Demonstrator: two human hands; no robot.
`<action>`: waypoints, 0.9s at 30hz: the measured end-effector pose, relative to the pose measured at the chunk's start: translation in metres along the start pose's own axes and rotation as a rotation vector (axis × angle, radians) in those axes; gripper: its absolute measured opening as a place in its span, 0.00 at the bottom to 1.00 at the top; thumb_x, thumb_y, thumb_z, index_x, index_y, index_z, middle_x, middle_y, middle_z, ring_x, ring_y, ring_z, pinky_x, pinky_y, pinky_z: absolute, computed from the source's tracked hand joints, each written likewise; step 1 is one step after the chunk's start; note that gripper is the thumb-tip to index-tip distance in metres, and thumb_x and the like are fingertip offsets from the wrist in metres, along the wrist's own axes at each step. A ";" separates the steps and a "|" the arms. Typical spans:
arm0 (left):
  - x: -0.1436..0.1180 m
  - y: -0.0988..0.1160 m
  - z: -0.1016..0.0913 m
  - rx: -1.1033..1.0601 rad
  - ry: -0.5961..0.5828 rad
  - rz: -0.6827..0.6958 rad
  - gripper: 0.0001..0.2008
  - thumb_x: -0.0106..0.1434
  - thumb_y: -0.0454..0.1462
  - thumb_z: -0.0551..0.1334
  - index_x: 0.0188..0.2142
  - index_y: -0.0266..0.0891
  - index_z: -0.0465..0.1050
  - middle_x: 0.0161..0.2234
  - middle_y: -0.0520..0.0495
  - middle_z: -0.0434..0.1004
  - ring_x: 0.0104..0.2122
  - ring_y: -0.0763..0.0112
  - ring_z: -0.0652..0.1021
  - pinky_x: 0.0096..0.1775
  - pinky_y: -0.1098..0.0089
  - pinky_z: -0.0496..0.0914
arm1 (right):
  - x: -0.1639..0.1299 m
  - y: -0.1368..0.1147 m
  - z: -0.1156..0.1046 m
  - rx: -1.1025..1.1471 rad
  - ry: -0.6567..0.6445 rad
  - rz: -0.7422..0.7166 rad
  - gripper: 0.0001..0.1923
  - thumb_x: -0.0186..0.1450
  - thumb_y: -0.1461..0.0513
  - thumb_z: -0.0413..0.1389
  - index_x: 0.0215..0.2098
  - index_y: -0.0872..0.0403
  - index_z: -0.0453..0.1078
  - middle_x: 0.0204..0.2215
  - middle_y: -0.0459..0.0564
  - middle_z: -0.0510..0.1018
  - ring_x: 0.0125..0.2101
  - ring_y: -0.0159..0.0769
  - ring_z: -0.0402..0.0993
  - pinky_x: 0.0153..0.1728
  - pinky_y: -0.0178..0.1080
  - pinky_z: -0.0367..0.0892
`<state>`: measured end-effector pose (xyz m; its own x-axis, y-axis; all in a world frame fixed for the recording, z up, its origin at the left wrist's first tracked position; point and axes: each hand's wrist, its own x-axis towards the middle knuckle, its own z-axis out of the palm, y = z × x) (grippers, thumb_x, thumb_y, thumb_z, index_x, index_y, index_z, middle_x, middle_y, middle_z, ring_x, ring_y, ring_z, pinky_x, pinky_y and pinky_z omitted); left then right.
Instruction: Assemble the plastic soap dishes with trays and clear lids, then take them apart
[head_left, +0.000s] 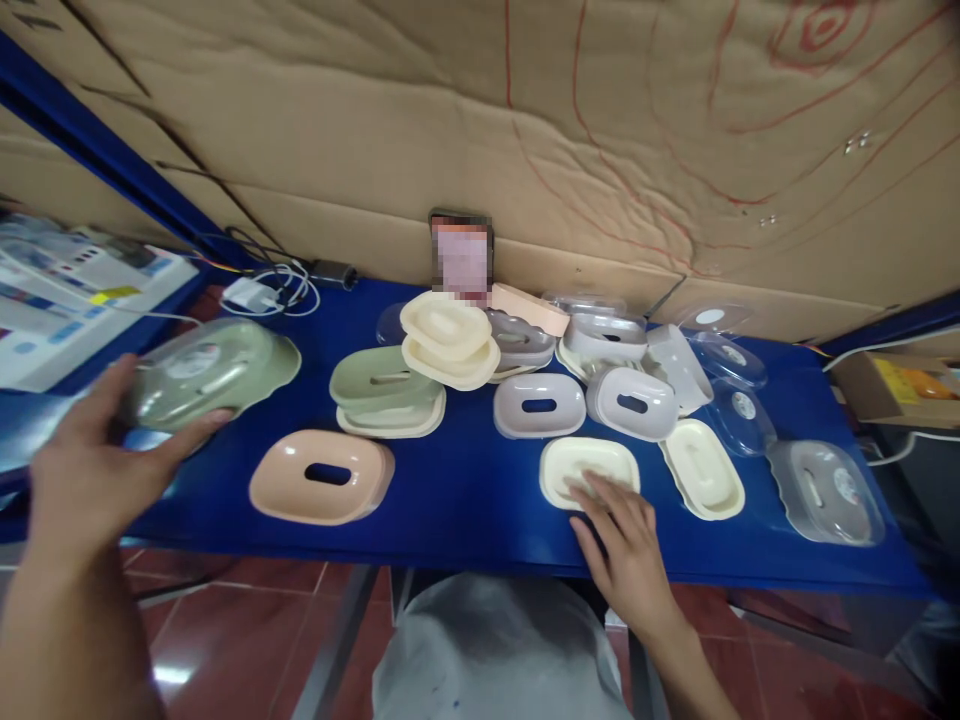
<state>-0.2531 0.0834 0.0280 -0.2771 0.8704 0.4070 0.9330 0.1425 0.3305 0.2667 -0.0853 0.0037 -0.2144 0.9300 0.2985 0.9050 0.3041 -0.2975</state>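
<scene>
Fingers of our right hand [626, 545] lie flat, spread on the cream dish [589, 470] near the table [465, 500] edge; our left hand [94, 465] clasps the green lidded dish [210, 372]. We should curl fingertips under the rim before lifting.

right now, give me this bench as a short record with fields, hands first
left hand: holds a green soap dish with clear lid above the table's left end
right hand: fingertips rest on a cream tray
nearest front: peach dish, slot in its top
middle: green dish on a cream one; grey dishes
right: clear lids
surface: blue table
behind: cardboard
</scene>
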 end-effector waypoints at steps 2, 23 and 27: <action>0.009 0.004 0.004 -0.010 -0.159 -0.076 0.59 0.51 0.77 0.63 0.68 0.41 0.68 0.63 0.45 0.78 0.59 0.48 0.80 0.61 0.41 0.75 | 0.011 -0.004 -0.001 0.046 -0.012 -0.062 0.22 0.79 0.64 0.52 0.68 0.47 0.70 0.64 0.54 0.78 0.63 0.46 0.74 0.61 0.51 0.67; 0.018 0.000 0.004 -0.177 -0.486 0.206 0.57 0.64 0.69 0.64 0.77 0.34 0.50 0.75 0.35 0.61 0.70 0.46 0.70 0.67 0.45 0.68 | 0.083 0.029 0.005 0.098 0.108 -0.217 0.19 0.77 0.68 0.54 0.62 0.49 0.76 0.51 0.51 0.86 0.53 0.44 0.80 0.53 0.48 0.72; -0.020 0.051 -0.033 -0.112 -0.180 0.295 0.31 0.75 0.53 0.62 0.71 0.43 0.65 0.72 0.45 0.66 0.72 0.48 0.67 0.71 0.45 0.64 | 0.081 0.028 0.001 0.079 0.035 -0.148 0.19 0.78 0.64 0.54 0.66 0.49 0.73 0.59 0.53 0.82 0.61 0.47 0.77 0.59 0.52 0.72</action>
<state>-0.2074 0.0577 0.0645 0.0544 0.9369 0.3453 0.9332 -0.1707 0.3162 0.2748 -0.0014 0.0186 -0.3293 0.8665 0.3752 0.8323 0.4540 -0.3180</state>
